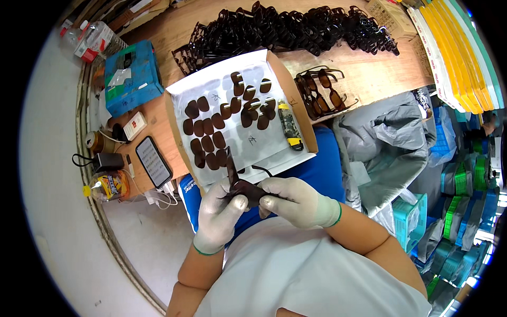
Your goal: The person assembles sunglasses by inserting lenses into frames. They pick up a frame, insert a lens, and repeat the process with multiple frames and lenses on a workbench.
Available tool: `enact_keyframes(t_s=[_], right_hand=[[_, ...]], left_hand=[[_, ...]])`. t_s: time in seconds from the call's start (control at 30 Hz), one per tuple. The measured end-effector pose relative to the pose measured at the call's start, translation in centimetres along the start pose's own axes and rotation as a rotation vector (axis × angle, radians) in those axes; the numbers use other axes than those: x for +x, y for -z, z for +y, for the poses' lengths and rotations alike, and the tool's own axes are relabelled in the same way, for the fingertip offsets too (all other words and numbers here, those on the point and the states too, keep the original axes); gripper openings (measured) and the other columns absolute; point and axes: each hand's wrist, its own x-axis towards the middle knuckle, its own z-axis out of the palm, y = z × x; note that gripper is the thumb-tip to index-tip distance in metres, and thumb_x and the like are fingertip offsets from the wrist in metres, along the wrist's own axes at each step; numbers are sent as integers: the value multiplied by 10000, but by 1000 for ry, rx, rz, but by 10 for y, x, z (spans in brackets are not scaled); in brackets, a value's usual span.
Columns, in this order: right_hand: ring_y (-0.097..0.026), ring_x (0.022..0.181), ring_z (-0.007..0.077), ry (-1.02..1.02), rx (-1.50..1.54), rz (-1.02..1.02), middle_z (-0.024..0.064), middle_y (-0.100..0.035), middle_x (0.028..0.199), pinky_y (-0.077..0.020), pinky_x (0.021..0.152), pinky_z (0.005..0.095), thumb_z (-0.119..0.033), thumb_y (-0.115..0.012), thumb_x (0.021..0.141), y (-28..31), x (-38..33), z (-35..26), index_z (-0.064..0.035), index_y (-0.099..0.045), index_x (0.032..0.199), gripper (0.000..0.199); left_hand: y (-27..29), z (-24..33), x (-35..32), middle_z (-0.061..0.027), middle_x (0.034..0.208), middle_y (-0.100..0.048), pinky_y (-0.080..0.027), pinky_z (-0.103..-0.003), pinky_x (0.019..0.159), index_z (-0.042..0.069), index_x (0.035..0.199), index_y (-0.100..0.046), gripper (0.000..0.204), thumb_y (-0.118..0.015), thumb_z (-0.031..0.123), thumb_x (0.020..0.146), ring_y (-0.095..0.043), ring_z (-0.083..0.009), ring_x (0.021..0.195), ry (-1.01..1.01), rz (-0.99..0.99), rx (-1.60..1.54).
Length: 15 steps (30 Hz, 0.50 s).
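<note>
Both my hands wear white gloves and meet low in the middle of the head view. Between them is a pair of dark sunglasses [246, 191], one temple pointing up. My left hand [217, 212] is closed on its left side, thumb pressed on the front. My right hand [298, 201] pinches the other side. Fingers hide part of the frame. Just beyond lies a shallow cardboard box [310, 138] lined with white sheet. Loose dark brown lenses [208, 127] rest in it in rows and small piles. A yellow and black utility knife [289, 127] lies along its right side.
A long heap of dark eyeglass frames [285, 30] spans the table's back. Assembled sunglasses [321, 94] sit right of the box. A phone [153, 162], blue box [133, 79] and bottle [108, 185] stand left. A grey-lined bin [385, 137] and turquoise basket [410, 223] are right.
</note>
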Motion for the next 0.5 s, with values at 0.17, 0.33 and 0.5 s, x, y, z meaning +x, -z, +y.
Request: enact_keyframes(t_s=[0.17, 0.33, 0.5], right_hand=[[-601, 748, 205, 46, -71, -29, 88, -629, 798, -493, 732, 353, -127, -509, 992, 0, 3, 5, -12, -590, 928, 155], [-601, 758, 188, -5, -26, -4, 91, -647, 836, -491, 725, 335, -136, -538, 991, -7, 4, 1, -5, -620, 955, 159], [-608, 762, 164, 58, -65, 45, 87, -642, 812, -500, 708, 330, -154, -541, 1004, -11, 7, 6, -10, -633, 984, 172]], left_hand=[[4, -6, -5, -70, 1015, -644, -476, -299, 815, -25, 1128, -596, 208, -621, 112, 974, -569, -128, 899, 56, 27, -4], [-4, 6, -4, -84, 926, -658, -451, -281, 732, -42, 1077, -619, 306, -671, 242, 975, -550, -131, 801, 34, 3, -112], [12, 1, -5, -53, 1034, -665, -495, -287, 844, -22, 1133, -636, 207, -634, 126, 989, -610, -126, 929, -13, -9, 89]])
